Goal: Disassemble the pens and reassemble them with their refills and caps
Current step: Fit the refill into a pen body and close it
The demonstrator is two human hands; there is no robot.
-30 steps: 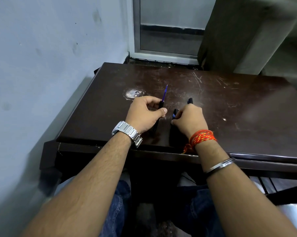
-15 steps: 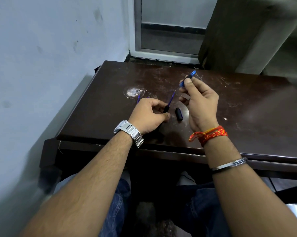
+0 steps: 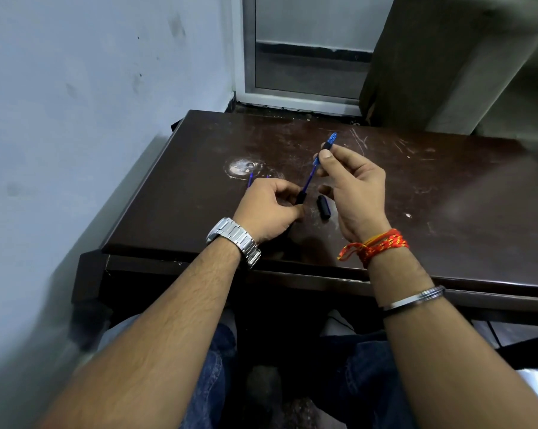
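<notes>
— Both hands busy?

— Yes. The left hand point(image 3: 269, 209), with a metal watch point(image 3: 235, 239) on the wrist, sits low over the worktop point(image 3: 447, 196) with its fingers curled round a short black barrel point(image 3: 301, 198). The right hand point(image 3: 355, 193), with a red-orange thread point(image 3: 376, 244) at the wrist, is raised higher. Its thumb and forefinger pinch a thin blue refill point(image 3: 310, 178), and the other fingers are loosely bent.

— What is the worktop like?

— Dark brown and badly scratched, set into a corner with a pale wall point(image 3: 75, 119) on the left. A round whitish mark point(image 3: 241, 167) lies just beyond the left hand.

— So where exactly is the pen?

— In the air between the two hands. The refill slants from the barrel at the left thumb, up and away to the right hand's pinch. Past the pinch, a black collar and a blue end piece stick out.

— Is anything lying loose?

— A black cap point(image 3: 324, 207) lies flat on the worktop, just beside the barrel and between the hands. Smaller than that, a blue tip point(image 3: 250, 179) pokes out beyond the left knuckles, near the whitish mark. The rest of it is hidden, so I cannot tell what it belongs to.
</notes>
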